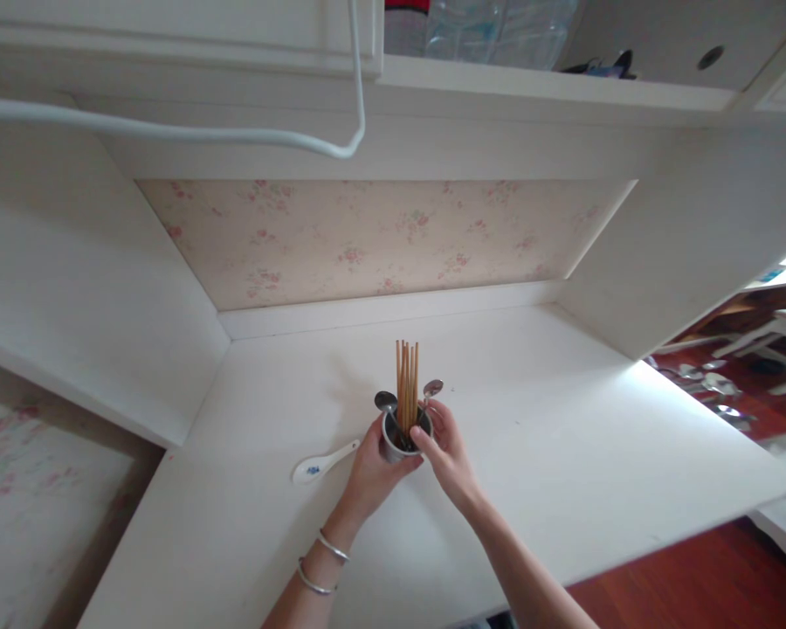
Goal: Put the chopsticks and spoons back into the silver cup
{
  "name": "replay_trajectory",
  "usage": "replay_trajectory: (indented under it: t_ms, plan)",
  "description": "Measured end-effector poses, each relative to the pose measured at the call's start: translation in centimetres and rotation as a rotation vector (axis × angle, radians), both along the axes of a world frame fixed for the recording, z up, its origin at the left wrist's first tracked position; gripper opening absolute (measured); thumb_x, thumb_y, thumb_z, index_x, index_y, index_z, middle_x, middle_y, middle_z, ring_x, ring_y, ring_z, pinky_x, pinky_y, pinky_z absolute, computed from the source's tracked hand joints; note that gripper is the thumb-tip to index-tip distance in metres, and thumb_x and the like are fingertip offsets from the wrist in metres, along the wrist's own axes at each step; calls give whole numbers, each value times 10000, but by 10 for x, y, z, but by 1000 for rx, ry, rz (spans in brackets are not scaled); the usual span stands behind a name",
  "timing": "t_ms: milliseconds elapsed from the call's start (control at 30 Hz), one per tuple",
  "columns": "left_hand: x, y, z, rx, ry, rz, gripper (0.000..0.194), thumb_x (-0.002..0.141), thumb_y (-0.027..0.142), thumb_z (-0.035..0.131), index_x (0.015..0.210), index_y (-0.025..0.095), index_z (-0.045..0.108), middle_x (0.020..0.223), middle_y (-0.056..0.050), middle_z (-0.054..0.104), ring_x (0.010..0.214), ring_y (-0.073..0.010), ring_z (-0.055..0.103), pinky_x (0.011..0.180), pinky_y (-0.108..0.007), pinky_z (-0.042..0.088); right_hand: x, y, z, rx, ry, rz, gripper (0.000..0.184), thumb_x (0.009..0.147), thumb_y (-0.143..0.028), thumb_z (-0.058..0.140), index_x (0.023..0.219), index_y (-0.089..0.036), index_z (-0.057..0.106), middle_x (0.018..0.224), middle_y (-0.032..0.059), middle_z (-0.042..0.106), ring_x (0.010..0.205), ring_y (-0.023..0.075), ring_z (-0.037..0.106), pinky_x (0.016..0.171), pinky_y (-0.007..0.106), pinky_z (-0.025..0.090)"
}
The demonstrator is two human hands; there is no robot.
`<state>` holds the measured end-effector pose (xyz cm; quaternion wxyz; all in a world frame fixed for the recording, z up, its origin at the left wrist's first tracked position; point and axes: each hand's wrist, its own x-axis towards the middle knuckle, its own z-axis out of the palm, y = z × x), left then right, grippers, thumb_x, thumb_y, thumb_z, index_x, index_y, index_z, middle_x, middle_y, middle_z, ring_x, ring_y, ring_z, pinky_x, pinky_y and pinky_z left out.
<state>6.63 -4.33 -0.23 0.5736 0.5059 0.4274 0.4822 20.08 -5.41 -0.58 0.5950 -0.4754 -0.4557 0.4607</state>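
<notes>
A metal cup (388, 449) stands tilted slightly toward me between my hands, over the white counter; whether its base touches the counter is hidden. Several wooden chopsticks (407, 384) rise from it in a bundle. One metal spoon (385, 400) leans out on the left and another spoon (433, 386) on the right, bowls up. My left hand (375, 472) is wrapped round the cup's left side and front. My right hand (446, 450) grips the right side, its thumb over the rim near the chopsticks. A white ceramic spoon (320, 466) with a blue motif lies left of my left hand.
The white counter (563, 419) is bounded by side panels and a back wall with floral wallpaper (393, 236). A white cable (236, 135) hangs in front of the upper cabinet (170, 35). Wrapped clear bottles (491, 31) fill part of the open shelf.
</notes>
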Motion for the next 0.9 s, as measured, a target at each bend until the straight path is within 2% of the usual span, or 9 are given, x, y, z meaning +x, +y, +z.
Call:
replay_trajectory:
  t_ms: [133,200,367,433,500,600,700,767,900]
  plan:
    - [-2,-1,2,101,67,-54,583,665,273,786,1210,218,587,1183,-77,661,1086,-276,608,983,-440,467,8,-5,-9,-18,-140,131,881,680,-353,792,1421,-221,334,1435,135,461,1329,271,428,1112,502,308]
    - [-5,-3,5,149,117,-72,601,675,282,779,1237,221,574,1216,-80,642,1118,-280,589,1004,-447,451,10,-4,-10,-8,-180,136,948,642,-341,819,1438,-221,316,1438,133,458,1336,282,416,1113,509,298]
    - [-30,-11,6,292,464,-13,647,685,280,768,1291,272,542,1295,-79,579,1205,-283,525,1047,-436,404,11,0,-10,45,-238,163,780,665,-326,803,1352,-226,448,1319,116,573,1218,292,534,1047,504,382]
    - [-50,-16,4,295,647,56,524,744,317,710,1246,268,568,1245,-78,601,1133,-269,569,977,-422,456,12,0,-13,47,-252,155,760,664,-343,801,1335,-230,464,1300,120,586,1202,307,542,1030,526,392]
    - [-73,-20,3,294,816,104,315,829,386,603,1112,251,627,1118,-71,647,1009,-246,616,882,-390,494,13,0,-19,46,-258,165,754,666,-360,797,1331,-232,467,1292,124,588,1199,320,540,1026,548,388]
    - [-109,-28,5,203,1022,234,271,893,442,471,965,231,625,927,-44,676,785,-203,636,743,-332,491,17,1,-30,46,-257,180,774,645,-360,816,1329,-248,471,1290,116,586,1199,335,531,1034,566,370]
    - [-135,-36,7,1,1175,346,273,899,445,435,935,227,596,901,-34,692,758,-201,646,711,-305,458,20,3,-39,40,-245,195,789,633,-346,833,1330,-275,472,1288,103,583,1198,346,525,1041,565,361]
    - [-143,-40,6,-141,1238,344,286,903,448,407,910,230,591,917,-42,709,824,-225,662,708,-300,442,21,3,-41,38,-231,206,787,640,-341,832,1334,-285,465,1294,96,578,1204,352,518,1041,564,361]
    - [-141,-44,-1,-330,1309,204,409,918,494,318,796,225,602,837,-77,726,846,-273,674,683,-308,426,21,2,-40,39,-244,214,809,642,-346,830,1350,-295,444,1324,81,558,1236,351,492,1061,559,344]
